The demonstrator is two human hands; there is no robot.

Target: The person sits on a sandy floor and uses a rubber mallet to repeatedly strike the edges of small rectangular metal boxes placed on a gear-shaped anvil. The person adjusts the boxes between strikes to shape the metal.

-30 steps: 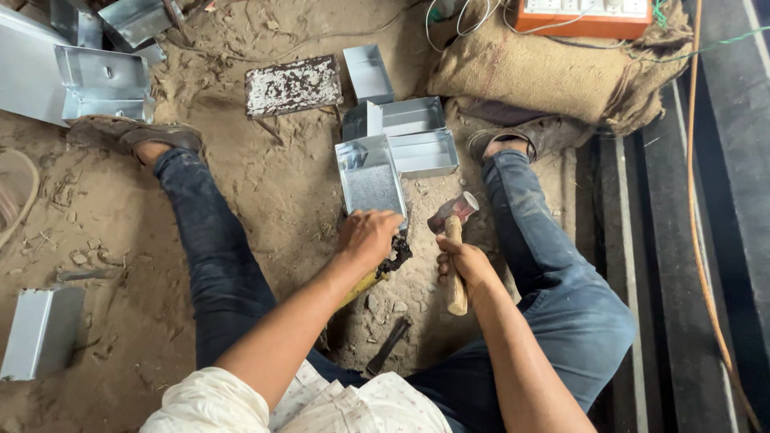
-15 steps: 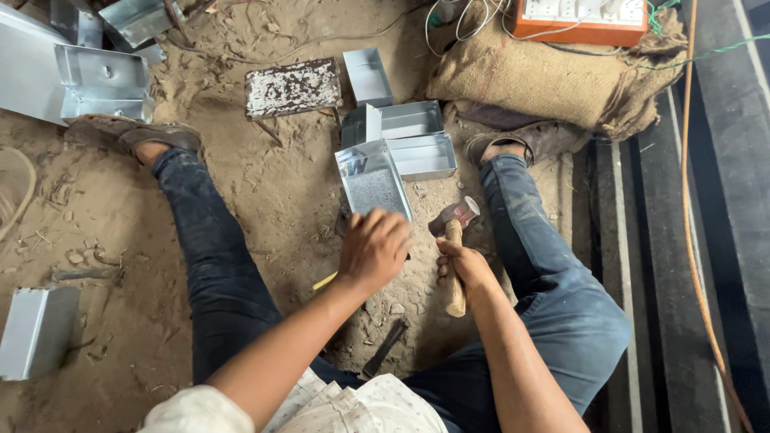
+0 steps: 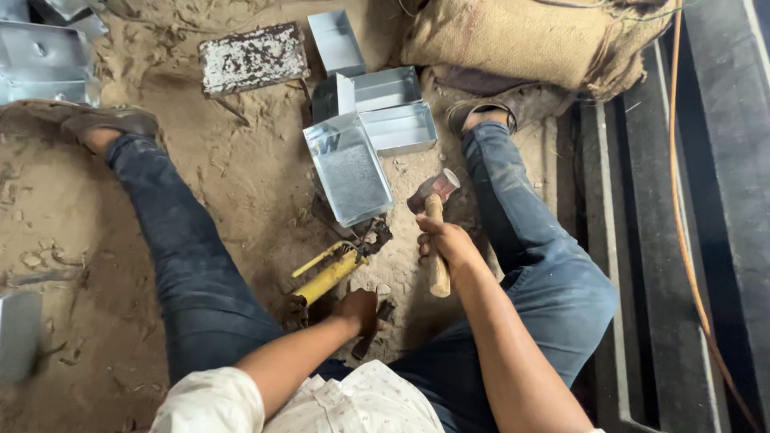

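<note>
Right hand: my right hand [image 3: 446, 240] is wrapped tight around the wooden handle of a hammer [image 3: 435, 232], gripping about the middle; the metal head points up and away from me, just beside my right knee.
Left hand: my left hand [image 3: 358, 309] is low, close to my body, fingers curled down on a short dark tool [image 3: 370, 340] that lies on the sand; I cannot tell whether it grips the tool or only rests on it.
Snips: a pair of yellow-handled snips [image 3: 330, 273] lies on the sand between my legs, just ahead of my left hand and apart from it, its dark jaws pointing toward the tray.
Tray: a shallow sheet-metal tray [image 3: 348, 170] sits open side up on the sand, ahead of the snips and to the left of the hammer head.
More trays: several like pieces [image 3: 385, 108] are heaped just beyond it, touching one another.
Plate: a flat rusty plate with white flecks [image 3: 252, 58] lies farther off to the left.
Sack: a burlap sack [image 3: 529, 40] sits past my right foot.
Floor: loose sandy ground [image 3: 241, 176], with my legs in blue jeans spread wide on it.
Far left: more bent sheet-metal parts [image 3: 44, 56] near my left foot.
</note>
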